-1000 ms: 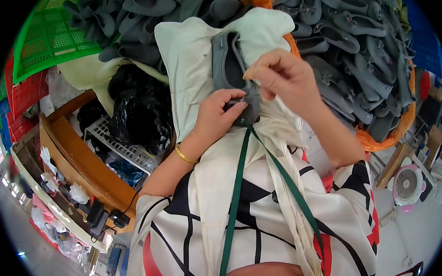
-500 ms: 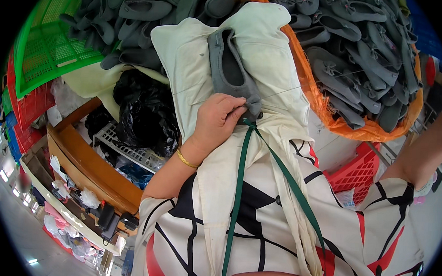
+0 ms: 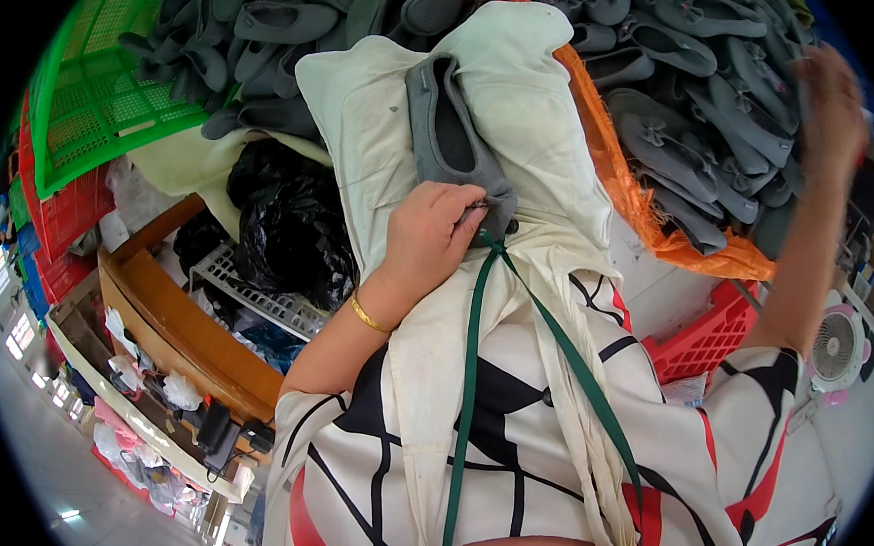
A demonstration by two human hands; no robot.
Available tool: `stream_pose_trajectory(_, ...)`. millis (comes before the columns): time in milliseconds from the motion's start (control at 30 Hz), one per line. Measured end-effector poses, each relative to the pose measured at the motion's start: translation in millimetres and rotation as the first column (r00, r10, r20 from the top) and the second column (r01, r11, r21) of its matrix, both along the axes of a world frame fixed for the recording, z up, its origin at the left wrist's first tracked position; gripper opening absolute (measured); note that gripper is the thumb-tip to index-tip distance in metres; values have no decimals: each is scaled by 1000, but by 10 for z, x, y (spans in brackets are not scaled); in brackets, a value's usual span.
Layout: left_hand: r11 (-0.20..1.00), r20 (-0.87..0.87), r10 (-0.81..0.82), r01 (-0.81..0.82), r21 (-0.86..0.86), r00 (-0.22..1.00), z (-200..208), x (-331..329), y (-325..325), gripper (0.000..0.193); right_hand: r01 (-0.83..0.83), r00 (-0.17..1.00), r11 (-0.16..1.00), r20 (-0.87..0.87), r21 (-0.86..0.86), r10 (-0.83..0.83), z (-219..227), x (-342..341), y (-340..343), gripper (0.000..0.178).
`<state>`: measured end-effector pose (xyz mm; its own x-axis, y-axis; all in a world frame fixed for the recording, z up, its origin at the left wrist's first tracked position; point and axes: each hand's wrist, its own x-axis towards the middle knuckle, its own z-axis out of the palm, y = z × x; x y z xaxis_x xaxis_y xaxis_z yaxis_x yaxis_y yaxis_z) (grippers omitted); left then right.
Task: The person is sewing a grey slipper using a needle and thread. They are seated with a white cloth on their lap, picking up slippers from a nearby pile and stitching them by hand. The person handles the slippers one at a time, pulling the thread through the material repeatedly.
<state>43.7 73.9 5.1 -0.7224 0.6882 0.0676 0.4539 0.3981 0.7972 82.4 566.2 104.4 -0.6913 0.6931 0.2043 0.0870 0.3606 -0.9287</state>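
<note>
A grey fabric slipper lies on the cream apron spread over my lap, its toe pointing toward me and its opening facing up. My left hand pinches the toe end between thumb and fingers. What detail sits under those fingertips is hidden. Out at the right, my right hand is raised beside the heap of grey slippers in the orange sack. Its fingers are blurred, so I cannot make out whether they hold anything.
More grey slippers are piled at the far left by a green plastic crate. A black plastic bag and a wooden drawer unit are at my left. A red basket and small fan stand right.
My right hand has come into view, swinging up and forward at the right. The thread stretched from the slipper no longer shows clearly. My left hand keeps its pinch on the toe.
</note>
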Motion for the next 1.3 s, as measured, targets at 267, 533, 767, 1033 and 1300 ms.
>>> stream_pose_trajectory(267, 999, -200, -36, 42, 26, 979, -45, 46, -58, 21, -772, 337, 484, 379, -412, 862, -841, -138, -2494, 15)
stream_pose_trajectory(533, 999, -262, -45, 49, 12, 964, -46, 58, -66, 25, -857, 235, 388, 413, -339, 880, -998, -99, -2676, 20)
stream_pose_trajectory(767, 999, -194, -50, 51, -2, 980, -40, 66, -89, 34, -854, 254, 394, 389, -340, 885, -1015, -106, -2674, 19)
stream_pose_trajectory(1033, 998, -287, -50, 55, 10, 957, -48, 71, -55, 26, -881, 261, 367, 341, -297, 903, -1165, -140, -2779, 18)
stream_pose_trajectory(1300, 994, -387, -93, 63, -92, 918, -21, 111, -91, 30, -809, 217, 418, 451, -413, 866, -1054, -272, -3010, 19)
